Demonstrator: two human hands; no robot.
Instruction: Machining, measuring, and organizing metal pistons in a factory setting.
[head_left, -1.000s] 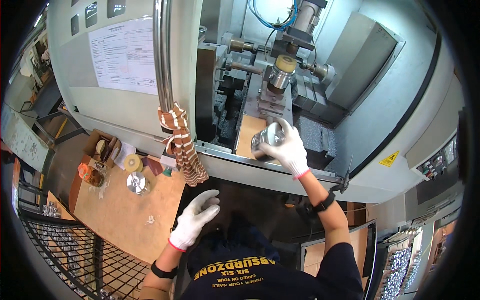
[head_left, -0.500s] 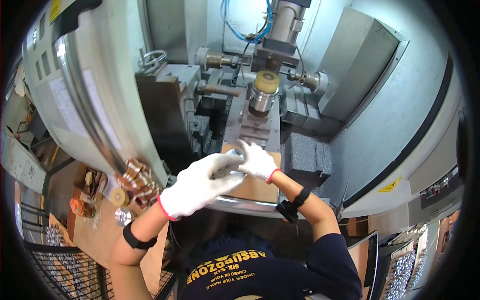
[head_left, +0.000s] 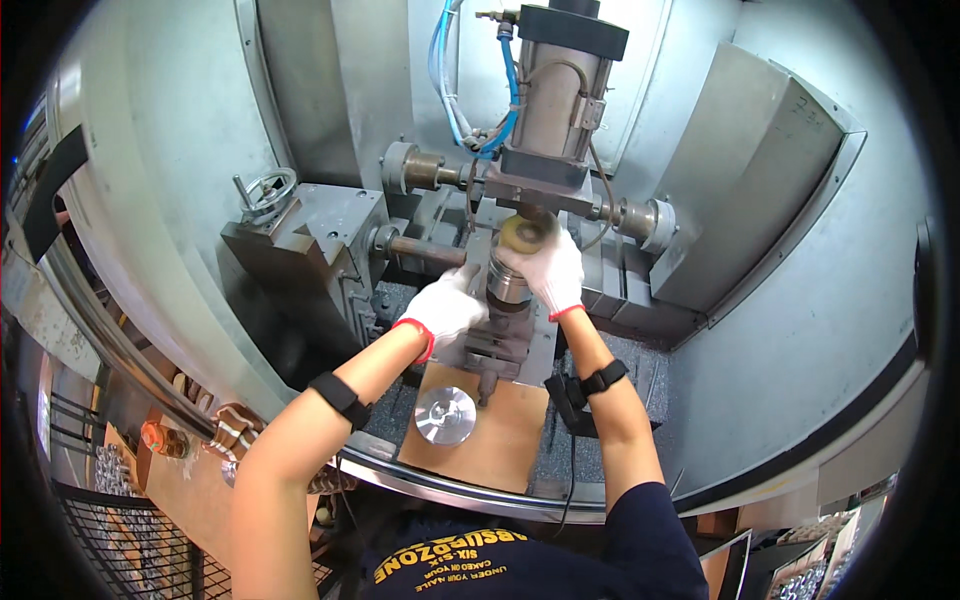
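Observation:
My right hand (head_left: 552, 275), in a white glove with a red cuff, is closed around the side of a yellowish round block (head_left: 521, 236). The block sits on top of a silver metal cylinder (head_left: 508, 286), beneath the machine's upright ram. My gloved left hand (head_left: 445, 308) is just left of that cylinder, its thumb and fingers apart and nothing visible in it. A shiny round metal disc (head_left: 445, 416) lies on a brown board (head_left: 500, 440) in front of the fixture.
A vertical air cylinder (head_left: 560, 100) with blue hoses stands above the fixture. Horizontal spindles (head_left: 425, 168) flank it. A handwheel (head_left: 268, 195) is at left. The machine's curved front rim (head_left: 450, 485) runs under my forearms. A side table (head_left: 190, 490) holds an orange-lidded jar (head_left: 163, 438).
Both hands have moved forward from above the board to the fixture. My right hand has taken hold of the yellowish block. The metal disc now shows on the board.

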